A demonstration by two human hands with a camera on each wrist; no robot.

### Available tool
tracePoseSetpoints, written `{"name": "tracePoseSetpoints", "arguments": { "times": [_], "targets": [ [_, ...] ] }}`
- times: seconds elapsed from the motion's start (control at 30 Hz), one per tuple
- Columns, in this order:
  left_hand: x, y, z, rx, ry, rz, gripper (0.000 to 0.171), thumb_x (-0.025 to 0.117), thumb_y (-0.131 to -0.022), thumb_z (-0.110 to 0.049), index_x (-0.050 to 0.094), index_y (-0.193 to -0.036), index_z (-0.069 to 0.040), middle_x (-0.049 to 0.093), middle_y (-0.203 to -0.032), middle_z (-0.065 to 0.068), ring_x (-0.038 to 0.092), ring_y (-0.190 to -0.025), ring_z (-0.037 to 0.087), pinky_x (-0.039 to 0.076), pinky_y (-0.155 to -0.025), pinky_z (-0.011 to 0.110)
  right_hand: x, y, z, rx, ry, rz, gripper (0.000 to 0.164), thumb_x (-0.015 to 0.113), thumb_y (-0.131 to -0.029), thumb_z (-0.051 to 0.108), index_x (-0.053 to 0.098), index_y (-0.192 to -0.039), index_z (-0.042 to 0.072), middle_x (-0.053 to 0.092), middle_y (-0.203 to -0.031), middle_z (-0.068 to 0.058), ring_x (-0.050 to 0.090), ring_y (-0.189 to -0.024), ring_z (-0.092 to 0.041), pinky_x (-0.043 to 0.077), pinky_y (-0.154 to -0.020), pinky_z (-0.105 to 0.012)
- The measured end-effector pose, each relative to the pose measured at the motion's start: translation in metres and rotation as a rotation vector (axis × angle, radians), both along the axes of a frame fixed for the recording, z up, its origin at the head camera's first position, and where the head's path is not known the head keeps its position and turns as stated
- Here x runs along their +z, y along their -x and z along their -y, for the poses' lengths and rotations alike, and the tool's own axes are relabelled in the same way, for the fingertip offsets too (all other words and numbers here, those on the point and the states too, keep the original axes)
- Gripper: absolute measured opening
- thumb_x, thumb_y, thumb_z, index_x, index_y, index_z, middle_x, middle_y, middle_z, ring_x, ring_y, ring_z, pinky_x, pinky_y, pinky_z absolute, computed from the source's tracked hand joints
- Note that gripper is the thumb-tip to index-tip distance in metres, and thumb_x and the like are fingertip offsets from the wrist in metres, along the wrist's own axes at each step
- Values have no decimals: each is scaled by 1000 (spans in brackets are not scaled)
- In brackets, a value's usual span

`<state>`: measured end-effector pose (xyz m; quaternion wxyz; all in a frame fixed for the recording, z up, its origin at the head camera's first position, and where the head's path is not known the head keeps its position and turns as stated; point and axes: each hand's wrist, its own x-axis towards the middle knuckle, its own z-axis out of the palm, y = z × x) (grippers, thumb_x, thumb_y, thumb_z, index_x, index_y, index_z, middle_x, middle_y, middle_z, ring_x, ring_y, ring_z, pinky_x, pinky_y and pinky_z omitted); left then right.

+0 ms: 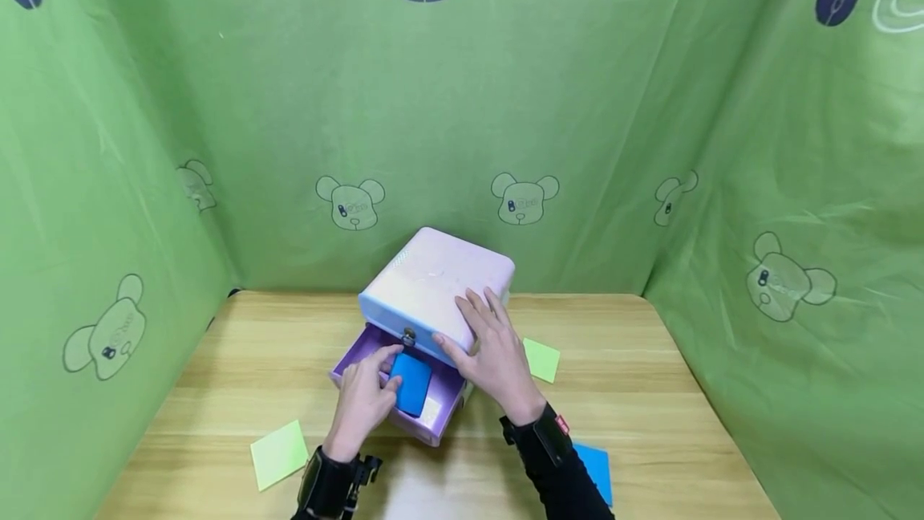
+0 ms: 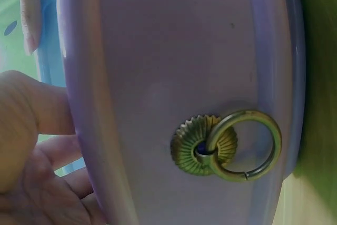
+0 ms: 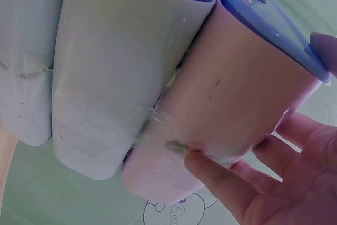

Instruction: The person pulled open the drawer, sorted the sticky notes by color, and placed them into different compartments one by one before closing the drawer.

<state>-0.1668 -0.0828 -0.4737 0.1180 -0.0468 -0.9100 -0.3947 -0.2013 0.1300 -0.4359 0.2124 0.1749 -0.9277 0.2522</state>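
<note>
A small pastel drawer cabinet (image 1: 440,271) stands at the back of the table, its purple drawer (image 1: 436,430) pulled out. Inside the drawer is a flat blue rectangular thing (image 1: 412,385). My left hand (image 1: 361,396) reaches in over the drawer's left side, index finger and thumb at the left edge of the blue thing. In the left wrist view, its thumb goes behind the drawer front with the brass ring pull (image 2: 253,175). My right hand (image 1: 498,355) rests on the cabinet's top right, fingers spread; in the right wrist view its thumb (image 3: 324,51) touches the blue front's edge.
A pale green paper square (image 1: 279,456) lies at the left of the table, another green square (image 1: 541,360) right of the cabinet. A blue square (image 1: 595,472) lies partly under the right forearm. Green cloth walls (image 1: 433,103) enclose the back and sides.
</note>
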Motion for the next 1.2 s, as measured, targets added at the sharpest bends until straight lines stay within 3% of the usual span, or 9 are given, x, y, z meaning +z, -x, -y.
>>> {"name": "tracePoseSetpoints", "arguments": {
  "times": [0.17, 0.43, 0.87, 1.2],
  "targets": [
    [2, 0, -1, 0, 27, 16, 51, 79, -79, 2, 69, -127, -9, 77, -89, 8, 66, -70, 13, 43, -97, 61, -1, 0, 0, 3, 5, -2, 72, 68, -91, 57, 55, -146, 12, 49, -156, -14, 33, -153, -37, 37, -119, -60],
    [3, 0, -7, 35, 41, 14, 54, 82, -75, 4, 67, -126, -4, 76, -85, 11, 69, -76, 21, 49, -87, 50, 0, 2, 0, 8, 9, -8, 72, 68, -91, 57, 55, -146, 11, 50, -156, -14, 33, -153, -37, 38, -118, -61],
    [-5, 2, -11, 98, 227, -65, 38, 86, -73, -4, 72, -109, -5, 73, -74, 6, 65, -67, 22, 39, -64, 32, -4, -1, 1, -8, 10, 4, 72, 67, -91, 58, 55, -146, 13, 49, -156, -13, 33, -154, -36, 39, -118, -60],
    [-7, 2, -14, 133, 191, -77, 39, 85, -71, 0, 73, -108, -4, 75, -77, 8, 67, -72, 26, 40, -68, 35, -3, 0, 1, -2, 13, -1, 72, 67, -91, 57, 55, -146, 12, 49, -157, -14, 32, -154, -37, 37, -119, -60]
  ]
}}
